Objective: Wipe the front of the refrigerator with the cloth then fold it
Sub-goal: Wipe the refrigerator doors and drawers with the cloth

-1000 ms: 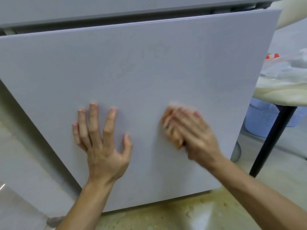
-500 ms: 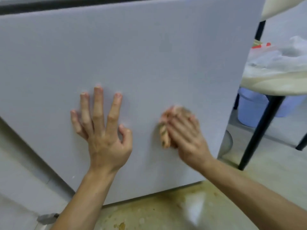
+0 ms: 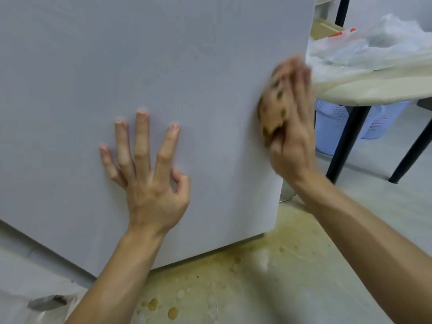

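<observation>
Refrigerator (image 3: pixel 140 54) beside lilac basket (image 3: pixel 332 127): left fingers (image 3: pixel 141 136) splayed on it, right fingers (image 3: pixel 301 90) grip cloth (image 3: pixel 272 111)

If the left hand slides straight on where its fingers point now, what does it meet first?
The way looks free: above the left hand only bare refrigerator front runs to the picture's top edge.

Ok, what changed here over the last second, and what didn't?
The right hand, holding the bunched cloth, swept rightward and upward across the refrigerator door, from near its middle to its right edge. Nothing was taken up or let go. The left hand stayed pressed flat on the door, fingers spread.
</observation>
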Motion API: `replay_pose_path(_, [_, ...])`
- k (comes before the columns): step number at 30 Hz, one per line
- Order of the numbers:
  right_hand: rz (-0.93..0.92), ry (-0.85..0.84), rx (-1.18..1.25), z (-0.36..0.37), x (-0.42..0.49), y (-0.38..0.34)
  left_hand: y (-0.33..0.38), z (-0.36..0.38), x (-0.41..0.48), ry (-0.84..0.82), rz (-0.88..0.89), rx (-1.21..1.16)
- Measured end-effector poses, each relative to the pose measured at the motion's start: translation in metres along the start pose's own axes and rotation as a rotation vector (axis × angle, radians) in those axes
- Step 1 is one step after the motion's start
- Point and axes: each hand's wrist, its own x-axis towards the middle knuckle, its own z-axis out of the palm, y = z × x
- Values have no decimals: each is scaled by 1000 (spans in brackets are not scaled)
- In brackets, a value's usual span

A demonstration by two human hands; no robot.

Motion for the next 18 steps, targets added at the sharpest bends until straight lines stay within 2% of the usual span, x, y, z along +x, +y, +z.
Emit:
replay_pose_path(3, [185,215,135,4,47,-21,-2,0,-1,5,7,14])
replay_pose_path(6, [231,287,161,16,26,-25,-4,-1,-1,0,11,20])
replay_pose_path(8, [258,240,206,25,-15,-24,-4,0,-1,-2,10,22])
replay_pose_path(9, [327,211,235,29,-41,-22,-5,1,-1,-1,9,27])
replay_pose_path(13, [849,-66,288,37,-160,-20,-4,4,-1,12,9,30])
replay_pose_path(14, [906,-118,246,39,-181,-17,-5,4,-1,17,10,29])
replay_pose_path(16, [886,-201,154,42,-193,-12,-5,5,0,16,11,24])
replay_pose_path(18, [922,-1,127,49,-162,-20,-6,3,-1,7,12,25])
